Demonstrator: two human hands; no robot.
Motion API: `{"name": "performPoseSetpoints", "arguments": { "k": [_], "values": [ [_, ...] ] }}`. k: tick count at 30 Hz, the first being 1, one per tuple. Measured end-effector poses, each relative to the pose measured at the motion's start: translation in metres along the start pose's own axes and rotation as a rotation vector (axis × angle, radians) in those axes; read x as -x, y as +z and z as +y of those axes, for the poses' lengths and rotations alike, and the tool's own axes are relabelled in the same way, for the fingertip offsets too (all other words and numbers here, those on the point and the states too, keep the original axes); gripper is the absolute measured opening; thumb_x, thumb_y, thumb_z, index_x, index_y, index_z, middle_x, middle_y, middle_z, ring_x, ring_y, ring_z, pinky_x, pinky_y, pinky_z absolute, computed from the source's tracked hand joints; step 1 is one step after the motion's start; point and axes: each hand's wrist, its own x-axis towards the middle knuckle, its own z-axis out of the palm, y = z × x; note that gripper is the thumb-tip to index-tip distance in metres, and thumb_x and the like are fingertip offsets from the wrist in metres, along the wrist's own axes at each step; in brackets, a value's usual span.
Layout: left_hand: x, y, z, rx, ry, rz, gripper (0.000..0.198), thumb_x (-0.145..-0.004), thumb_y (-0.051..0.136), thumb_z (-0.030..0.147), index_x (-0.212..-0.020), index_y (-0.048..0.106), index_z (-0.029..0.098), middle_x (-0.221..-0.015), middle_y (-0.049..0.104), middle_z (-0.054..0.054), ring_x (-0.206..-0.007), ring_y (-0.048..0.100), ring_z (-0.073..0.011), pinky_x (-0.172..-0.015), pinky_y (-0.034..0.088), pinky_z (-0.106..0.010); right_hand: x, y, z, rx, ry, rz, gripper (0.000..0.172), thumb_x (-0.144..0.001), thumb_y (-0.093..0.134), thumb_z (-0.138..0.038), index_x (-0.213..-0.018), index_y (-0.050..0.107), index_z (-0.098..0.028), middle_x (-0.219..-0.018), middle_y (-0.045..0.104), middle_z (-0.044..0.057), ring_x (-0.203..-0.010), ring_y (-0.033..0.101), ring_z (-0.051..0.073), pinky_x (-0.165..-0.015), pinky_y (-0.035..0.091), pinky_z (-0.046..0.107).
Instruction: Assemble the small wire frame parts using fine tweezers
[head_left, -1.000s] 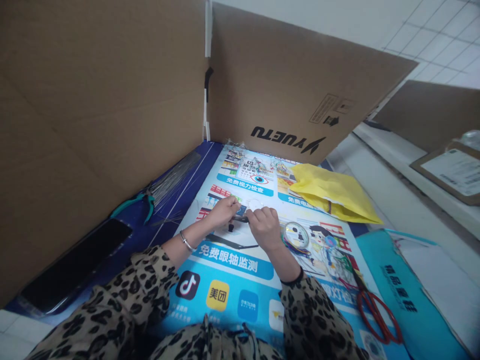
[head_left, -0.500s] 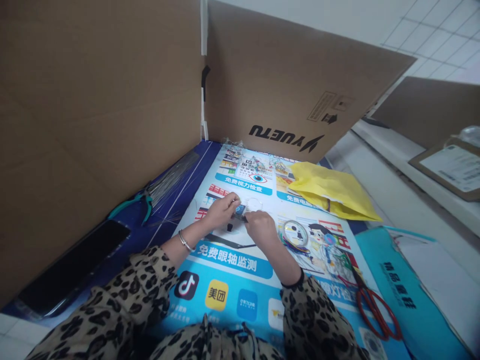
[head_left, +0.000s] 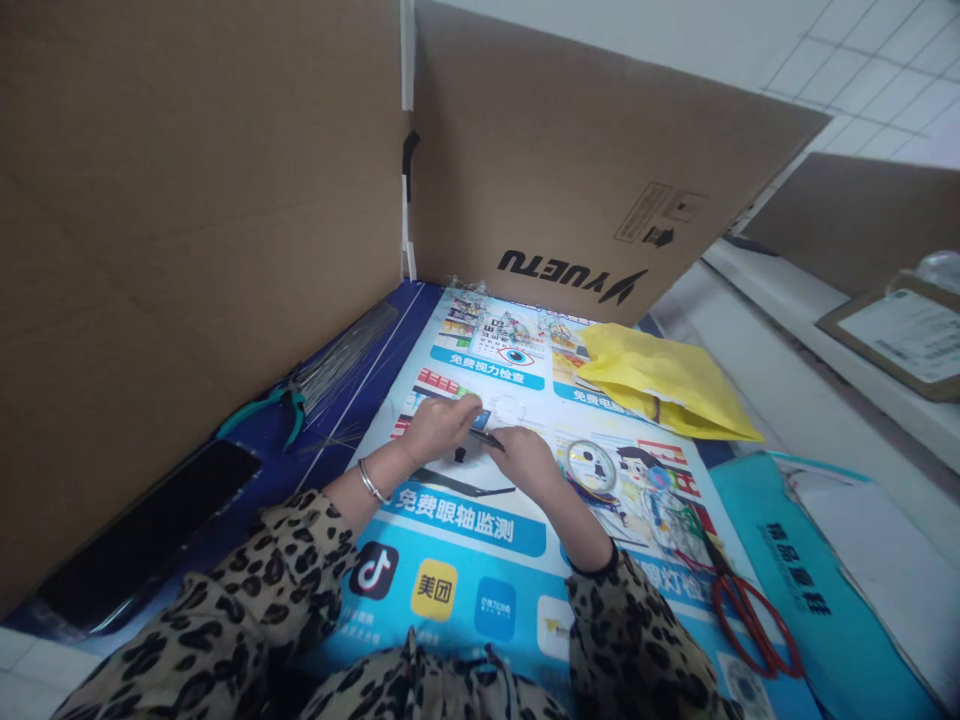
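My left hand (head_left: pixel 433 428) and my right hand (head_left: pixel 525 458) meet over a printed blue poster (head_left: pixel 465 560) on the table. Both are closed in a pinch on a small thin dark piece (head_left: pixel 486 437) held between them, too small to name. A tiny black bit (head_left: pixel 460 455) lies on the poster just below the left hand. A clear round ring (head_left: pixel 508 408) lies just beyond my fingers. A silver bangle sits on my left wrist.
Cardboard walls (head_left: pixel 225 200) stand at left and back. Teal-handled pliers (head_left: pixel 281 405) and a bundle of thin wires (head_left: pixel 345 350) lie at left, a black phone (head_left: pixel 142 530) nearer. A yellow bag (head_left: pixel 664 380), a clear tape roll (head_left: pixel 591 465), coloured threads and red-handled scissors (head_left: pixel 750 620) lie at right.
My right hand has drawn slightly toward me and lower; the left hand stays pinched at the same spot. The view shifted slightly.
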Motion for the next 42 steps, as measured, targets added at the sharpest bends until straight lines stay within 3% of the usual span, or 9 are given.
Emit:
{"name": "performPoseSetpoints", "arguments": {
  "k": [4,8,15,20,24,28,33,42],
  "values": [
    [-0.003,-0.001,-0.007,0.102,-0.194,-0.009,0.024,-0.089,0.033,0.033,-0.092,0.054,0.022,-0.062,0.062,0.001,-0.056,0.057,-0.0122,-0.055,0.037,-0.021,-0.004,0.003,0.007,0.044,0.074,0.122,0.025,-0.085,0.042,-0.033,-0.086,0.062,-0.017,-0.087,0.065,0.008,-0.083,0.057,0.018,-0.067,0.033,0.025],
    [-0.004,0.0,-0.008,0.084,-0.196,-0.072,0.024,-0.087,0.036,0.035,-0.089,0.056,0.023,-0.066,0.063,0.001,-0.062,0.059,-0.0136,-0.057,0.036,-0.022,-0.01,0.011,0.017,-0.125,0.093,0.093,0.031,-0.087,0.037,-0.039,-0.081,0.06,-0.019,-0.079,0.065,0.004,-0.071,0.056,0.014,-0.059,0.031,0.023],
    [-0.002,0.005,-0.007,0.063,-0.178,-0.131,0.026,-0.088,0.034,0.036,-0.092,0.057,0.025,-0.07,0.064,0.0,-0.064,0.059,-0.0137,-0.056,0.034,-0.022,-0.012,0.014,0.017,-0.155,0.053,0.083,0.03,-0.086,0.04,-0.041,-0.081,0.061,-0.02,-0.08,0.065,0.003,-0.076,0.058,0.014,-0.061,0.03,0.022],
    [-0.002,0.005,-0.007,0.108,-0.134,-0.121,0.025,-0.087,0.036,0.035,-0.092,0.058,0.024,-0.074,0.065,0.0,-0.064,0.058,-0.014,-0.056,0.034,-0.023,-0.008,0.01,0.011,-0.094,0.09,0.045,0.035,-0.088,0.035,-0.044,-0.09,0.062,-0.022,-0.083,0.067,0.003,-0.076,0.059,0.015,-0.059,0.031,0.022],
    [-0.003,0.0,-0.006,0.278,-0.151,-0.122,0.026,-0.088,0.035,0.036,-0.088,0.057,0.023,-0.07,0.062,0.002,-0.063,0.056,-0.0117,-0.058,0.036,-0.021,-0.007,0.009,0.007,-0.044,0.141,0.035,0.039,-0.089,0.031,-0.047,-0.092,0.061,-0.022,-0.084,0.067,0.005,-0.076,0.06,0.016,-0.06,0.032,0.023],
    [-0.003,-0.002,-0.011,0.407,-0.267,0.003,0.027,-0.089,0.032,0.033,-0.086,0.056,0.02,-0.07,0.062,0.002,-0.063,0.055,-0.0099,-0.063,0.039,-0.021,-0.008,0.014,0.007,-0.058,0.2,0.082,0.036,-0.089,0.031,-0.044,-0.097,0.06,-0.023,-0.087,0.066,0.005,-0.077,0.059,0.016,-0.062,0.033,0.023],
    [-0.005,0.001,-0.023,0.287,-0.359,0.107,0.021,-0.086,0.04,0.029,-0.087,0.058,0.019,-0.08,0.063,-0.001,-0.073,0.056,-0.0125,-0.068,0.04,-0.023,-0.008,0.023,0.01,-0.087,0.216,0.203,0.031,-0.089,0.034,-0.039,-0.097,0.061,-0.025,-0.086,0.066,0.004,-0.08,0.058,0.015,-0.063,0.033,0.023],
    [-0.005,-0.002,-0.035,-0.056,-0.424,0.047,0.013,-0.081,0.049,0.025,-0.079,0.06,0.021,-0.084,0.063,-0.004,-0.086,0.054,-0.0198,-0.075,0.033,-0.034,-0.011,0.033,0.014,-0.12,0.199,0.26,0.029,-0.087,0.039,-0.036,-0.101,0.061,-0.023,-0.083,0.065,0.005,-0.08,0.057,0.016,-0.068,0.034,0.024]
  ]
}}
